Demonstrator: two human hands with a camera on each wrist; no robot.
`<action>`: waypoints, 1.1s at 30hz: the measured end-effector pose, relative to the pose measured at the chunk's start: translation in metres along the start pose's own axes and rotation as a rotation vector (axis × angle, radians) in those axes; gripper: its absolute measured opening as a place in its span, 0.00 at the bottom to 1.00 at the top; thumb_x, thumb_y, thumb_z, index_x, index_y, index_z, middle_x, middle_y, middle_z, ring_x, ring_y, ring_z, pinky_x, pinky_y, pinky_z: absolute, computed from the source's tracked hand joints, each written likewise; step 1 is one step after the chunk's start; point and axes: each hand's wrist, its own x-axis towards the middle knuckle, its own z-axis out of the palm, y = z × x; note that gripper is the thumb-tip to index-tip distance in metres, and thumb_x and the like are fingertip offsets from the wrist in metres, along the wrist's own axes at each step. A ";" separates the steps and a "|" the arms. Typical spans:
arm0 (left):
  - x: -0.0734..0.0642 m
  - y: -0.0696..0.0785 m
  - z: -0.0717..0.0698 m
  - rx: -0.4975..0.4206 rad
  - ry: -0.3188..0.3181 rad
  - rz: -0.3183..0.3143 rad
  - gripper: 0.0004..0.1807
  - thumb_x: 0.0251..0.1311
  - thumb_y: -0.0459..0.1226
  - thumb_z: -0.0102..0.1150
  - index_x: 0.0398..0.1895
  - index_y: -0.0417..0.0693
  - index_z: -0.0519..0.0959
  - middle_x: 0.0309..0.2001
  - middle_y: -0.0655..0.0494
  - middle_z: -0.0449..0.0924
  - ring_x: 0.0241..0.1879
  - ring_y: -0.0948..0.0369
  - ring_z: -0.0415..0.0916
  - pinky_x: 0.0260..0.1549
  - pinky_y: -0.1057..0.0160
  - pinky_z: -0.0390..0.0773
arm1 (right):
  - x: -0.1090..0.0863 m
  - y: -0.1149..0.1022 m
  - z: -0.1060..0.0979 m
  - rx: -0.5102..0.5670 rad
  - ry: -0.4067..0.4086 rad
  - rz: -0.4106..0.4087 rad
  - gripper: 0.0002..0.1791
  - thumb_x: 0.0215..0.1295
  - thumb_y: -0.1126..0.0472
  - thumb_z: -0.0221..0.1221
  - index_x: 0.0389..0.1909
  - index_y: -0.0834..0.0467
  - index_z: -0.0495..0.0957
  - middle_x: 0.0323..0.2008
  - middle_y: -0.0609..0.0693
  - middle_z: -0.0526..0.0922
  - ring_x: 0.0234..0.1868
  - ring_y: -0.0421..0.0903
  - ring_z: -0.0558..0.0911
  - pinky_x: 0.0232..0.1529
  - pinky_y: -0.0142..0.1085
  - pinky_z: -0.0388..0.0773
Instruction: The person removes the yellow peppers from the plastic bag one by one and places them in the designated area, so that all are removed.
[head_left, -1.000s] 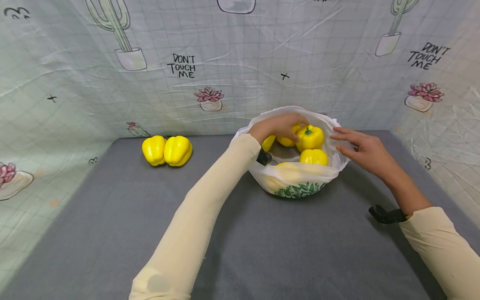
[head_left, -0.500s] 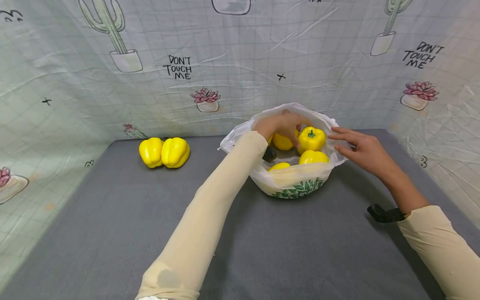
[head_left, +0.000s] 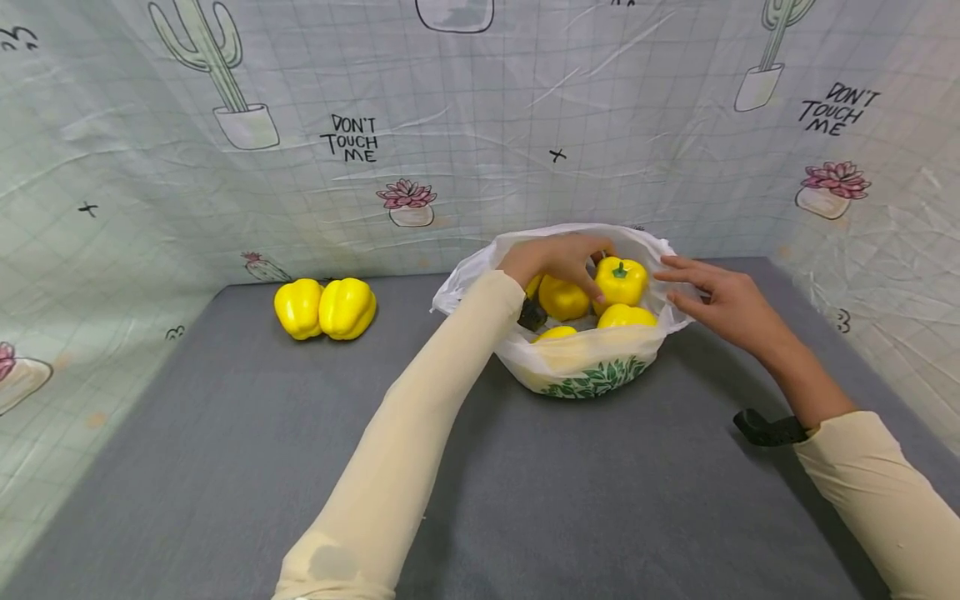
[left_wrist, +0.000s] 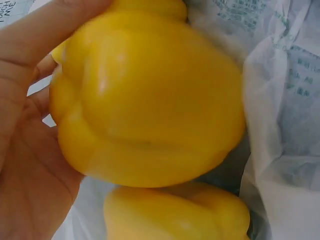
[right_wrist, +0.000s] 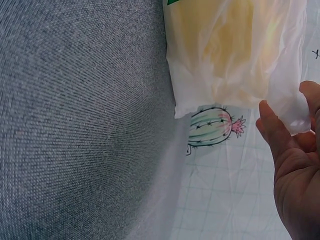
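A white plastic bag (head_left: 581, 358) with a green leaf print stands on the table, its mouth open and several yellow bell peppers inside. Down in the bag my left hand (head_left: 562, 257) curls round a yellow bell pepper (left_wrist: 150, 100), thumb along its top and fingers partly hidden behind it. Beside that hand, a bell pepper (head_left: 622, 282) shows its green stem, and another pepper (head_left: 627, 316) lies in front of it. My right hand (head_left: 723, 300) pinches the bag's right rim; the right wrist view shows plastic between thumb and fingers.
Two more yellow bell peppers (head_left: 326, 308) sit side by side at the table's back left. A grey cloth (head_left: 225, 467) covers the table. Behind it hangs a printed sheet (head_left: 480, 125) with cactus drawings, close behind the bag.
The bell pepper under my left hand has shifted a little toward the front of the bag and shows more fully. The bag's left rim has spread outward. My right hand holds its place.
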 end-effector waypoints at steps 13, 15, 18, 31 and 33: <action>-0.011 0.000 0.001 -0.107 0.119 0.037 0.38 0.59 0.50 0.72 0.67 0.48 0.67 0.64 0.55 0.71 0.58 0.62 0.74 0.58 0.71 0.71 | 0.000 0.001 -0.001 0.008 -0.023 0.021 0.22 0.74 0.57 0.60 0.67 0.53 0.78 0.72 0.51 0.71 0.58 0.53 0.79 0.39 0.24 0.69; -0.012 0.004 0.001 -0.122 0.132 0.036 0.39 0.59 0.51 0.72 0.68 0.48 0.66 0.65 0.55 0.71 0.59 0.61 0.74 0.58 0.71 0.72 | 0.001 0.000 -0.001 0.009 -0.020 0.023 0.22 0.74 0.57 0.60 0.67 0.52 0.77 0.72 0.52 0.71 0.46 0.50 0.81 0.34 0.28 0.69; -0.013 0.008 0.001 -0.118 0.163 0.030 0.40 0.60 0.51 0.71 0.70 0.48 0.64 0.66 0.56 0.71 0.63 0.61 0.71 0.61 0.71 0.70 | 0.001 -0.001 -0.001 0.005 -0.011 0.018 0.22 0.74 0.57 0.60 0.67 0.51 0.78 0.72 0.53 0.70 0.33 0.44 0.76 0.28 0.32 0.68; -0.019 0.018 0.006 -0.242 0.231 0.124 0.40 0.61 0.43 0.70 0.73 0.44 0.63 0.68 0.52 0.67 0.66 0.58 0.69 0.60 0.72 0.72 | -0.003 0.000 -0.002 0.003 0.012 -0.001 0.21 0.74 0.58 0.60 0.66 0.52 0.79 0.72 0.54 0.71 0.46 0.50 0.80 0.37 0.32 0.73; -0.021 0.018 0.005 -0.252 0.234 0.108 0.40 0.61 0.43 0.71 0.72 0.44 0.63 0.68 0.52 0.67 0.66 0.58 0.69 0.59 0.72 0.73 | -0.003 0.000 -0.002 0.003 0.016 -0.006 0.21 0.74 0.58 0.61 0.66 0.51 0.79 0.72 0.54 0.71 0.43 0.49 0.80 0.34 0.30 0.71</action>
